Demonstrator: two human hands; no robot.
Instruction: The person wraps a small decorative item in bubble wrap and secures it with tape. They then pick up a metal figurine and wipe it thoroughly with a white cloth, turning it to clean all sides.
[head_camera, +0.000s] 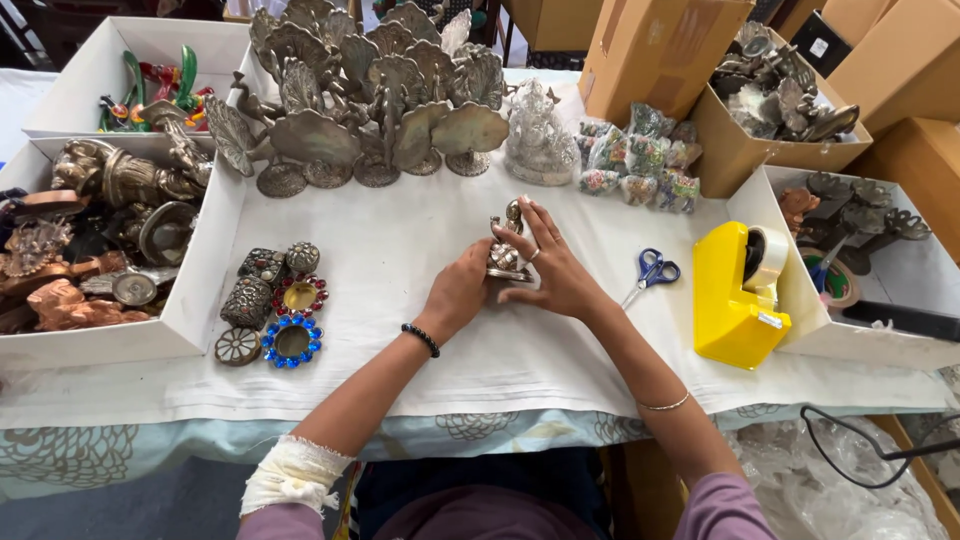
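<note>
1. My left hand (458, 290) is curled shut around the left side of a small silver-coloured metal figurine (506, 250), fingers hidden behind it, thumb side toward me.
2. My right hand (553, 268) clasps the same figurine from the right: the fingers (530, 222) lie fairly straight and spread over its top and side, and one wears a ring.
3. The figurine stands upright on the white cloth (420, 250), mid-table, between both palms.
4. Both forearms reach up from the near edge and meet at the figurine. The left wrist carries one black bead bracelet (421, 339), with one white bandage (293, 472) near the elbow; the right wrist has one thin bangle (665, 405).
5. Just right of my hands lies one pair of blue-handled scissors (650, 272), then one yellow tape dispenser (735, 295).
6. To my left sit six small jewelled round holders (275, 305).
7. Behind stands a crowd of metal peacock stands (365, 95), too overlapped to count.
</note>
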